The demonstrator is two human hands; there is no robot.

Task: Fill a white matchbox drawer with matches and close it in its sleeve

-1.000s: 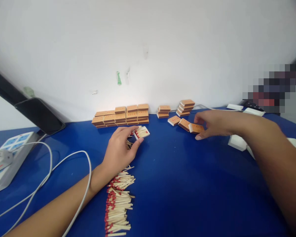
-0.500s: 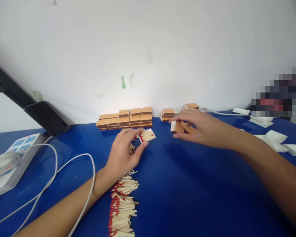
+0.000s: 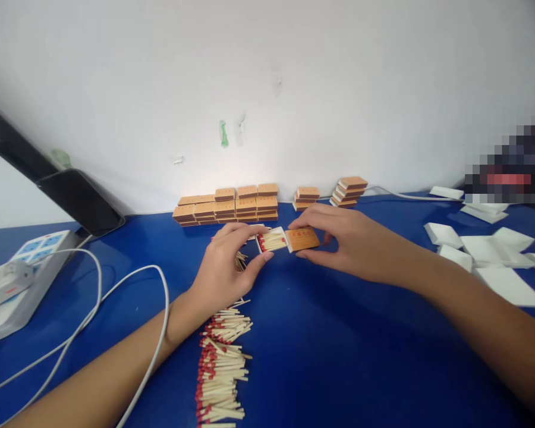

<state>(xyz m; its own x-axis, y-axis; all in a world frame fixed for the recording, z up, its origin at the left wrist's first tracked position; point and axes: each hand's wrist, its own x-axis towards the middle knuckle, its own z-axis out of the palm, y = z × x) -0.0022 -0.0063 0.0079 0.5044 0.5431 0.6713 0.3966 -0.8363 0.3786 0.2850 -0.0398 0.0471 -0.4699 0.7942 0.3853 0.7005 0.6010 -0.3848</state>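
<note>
My left hand (image 3: 227, 255) grips a white matchbox tray (image 3: 273, 239) filled with red-headed matches, thumb on the near side and fingers on the far side. Between the thumb and fingers of my right hand (image 3: 339, 238) is an orange-brown matchbox sleeve (image 3: 303, 239). The sleeve's left end meets the right end of the tray, or nearly so; I cannot tell whether the tray has entered it. Below my left wrist lies a long row of loose matches (image 3: 223, 374), red heads to the left. More matches are partly hidden under my left hand.
Stacked matchboxes (image 3: 225, 208) line the wall, with smaller stacks (image 3: 348, 191) farther right. White empty trays (image 3: 490, 249) are scattered at the right. A power strip (image 3: 31, 279), a white cable (image 3: 158, 267) and a dark phone-like slab (image 3: 82, 202) occupy the left.
My right hand has moved left and brought the sleeve up to the tray's end. My left hand keeps its hold on the tray. The view has shifted slightly.
</note>
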